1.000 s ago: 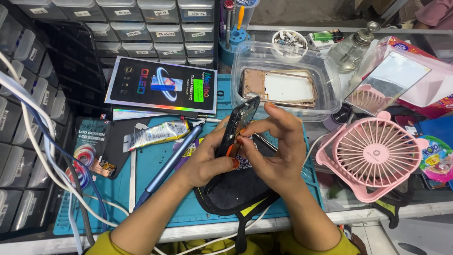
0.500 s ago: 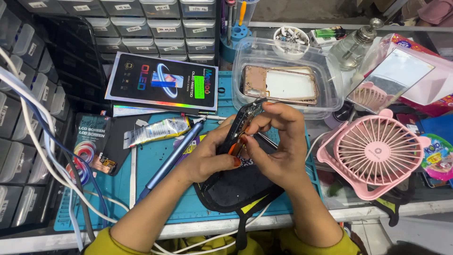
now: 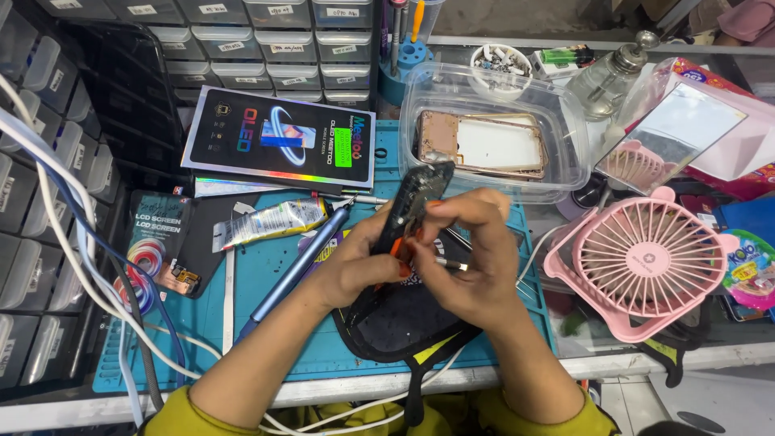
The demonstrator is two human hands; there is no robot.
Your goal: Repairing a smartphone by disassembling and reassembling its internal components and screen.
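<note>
My left hand [image 3: 355, 262] grips a dark opened phone body [image 3: 418, 198], tilted up on edge over the blue work mat [image 3: 266, 278]. My right hand [image 3: 468, 258] wraps over the phone's right side, fingertips pressed on its lower part, and also pinches a thin metal tool [image 3: 452, 264]. An orange piece shows between my fingers. Beneath my hands lies a black pouch-like pad [image 3: 404, 323].
A blue pen-shaped driver [image 3: 295, 270] and a glue tube [image 3: 270, 222] lie left of my hands. A clear tub [image 3: 420, 105] holding a rose-gold phone frame sits behind. A pink fan [image 3: 642, 258] stands right. A dark screen box [image 3: 278, 141], drawer racks and white cables fill the left.
The phone body has tipped slightly more upright and my right hand has slid down over it. Everything else stays put.
</note>
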